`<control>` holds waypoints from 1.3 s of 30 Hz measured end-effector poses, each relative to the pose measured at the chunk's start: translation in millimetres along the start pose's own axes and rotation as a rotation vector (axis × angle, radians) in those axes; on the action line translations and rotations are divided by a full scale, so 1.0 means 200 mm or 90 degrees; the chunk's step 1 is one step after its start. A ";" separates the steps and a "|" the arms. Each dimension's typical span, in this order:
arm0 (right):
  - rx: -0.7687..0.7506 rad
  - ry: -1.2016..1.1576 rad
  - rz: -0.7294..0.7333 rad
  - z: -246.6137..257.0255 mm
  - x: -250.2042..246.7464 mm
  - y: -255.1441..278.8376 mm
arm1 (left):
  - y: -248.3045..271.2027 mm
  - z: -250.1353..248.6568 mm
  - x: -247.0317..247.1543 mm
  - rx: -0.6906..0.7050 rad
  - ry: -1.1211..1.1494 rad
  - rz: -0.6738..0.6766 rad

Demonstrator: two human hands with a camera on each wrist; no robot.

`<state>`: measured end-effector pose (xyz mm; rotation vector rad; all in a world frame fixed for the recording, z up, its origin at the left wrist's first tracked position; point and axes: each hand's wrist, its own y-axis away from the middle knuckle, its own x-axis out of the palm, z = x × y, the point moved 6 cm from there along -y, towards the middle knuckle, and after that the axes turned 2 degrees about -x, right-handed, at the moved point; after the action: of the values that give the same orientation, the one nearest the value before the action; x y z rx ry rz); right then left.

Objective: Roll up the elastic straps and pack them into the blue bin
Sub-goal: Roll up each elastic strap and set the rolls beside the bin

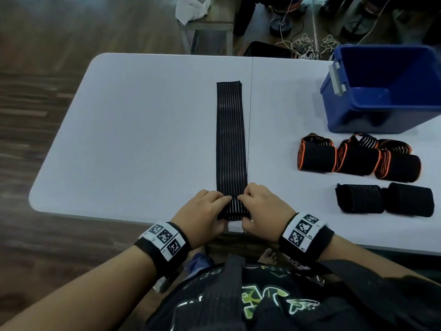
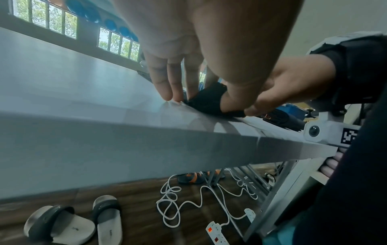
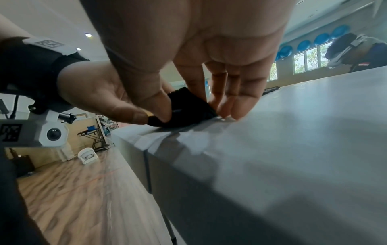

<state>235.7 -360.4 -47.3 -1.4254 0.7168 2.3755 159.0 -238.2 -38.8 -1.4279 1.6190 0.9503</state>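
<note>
A long black elastic strap [image 1: 231, 144] with thin white stripes lies flat along the middle of the white table [image 1: 143, 139], running away from me. Its near end [image 2: 207, 101] [image 3: 188, 107] is turned over into a small roll at the table's front edge. My left hand [image 1: 210, 211] pinches the roll's left side, thumb behind and fingers on top. My right hand [image 1: 257, 209] pinches its right side the same way. The blue bin [image 1: 386, 91] stands at the far right; I see nothing inside it.
Three rolled black straps with orange edges [image 1: 353, 156] lie in front of the bin. Two rolled black straps [image 1: 384, 199] lie nearer me on the right. Slippers [image 2: 73, 222] and white cables with a power strip [image 2: 209, 212] lie on the floor under the table.
</note>
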 end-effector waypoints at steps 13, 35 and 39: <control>0.244 -0.328 -0.103 -0.14 -0.06 -0.08 | -0.09 0.22 -0.04 -0.323 0.276 -0.058; 0.075 -0.024 -0.052 -0.05 -0.06 -0.05 | -0.10 0.13 -0.05 -0.027 0.063 -0.008; 0.159 -0.143 -0.088 -0.07 -0.09 -0.07 | -0.09 0.18 -0.07 -0.108 0.149 -0.056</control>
<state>261.9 -356.3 -40.2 -1.0529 0.7936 2.2047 179.5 -202.0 -42.3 -1.7683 1.6582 0.9151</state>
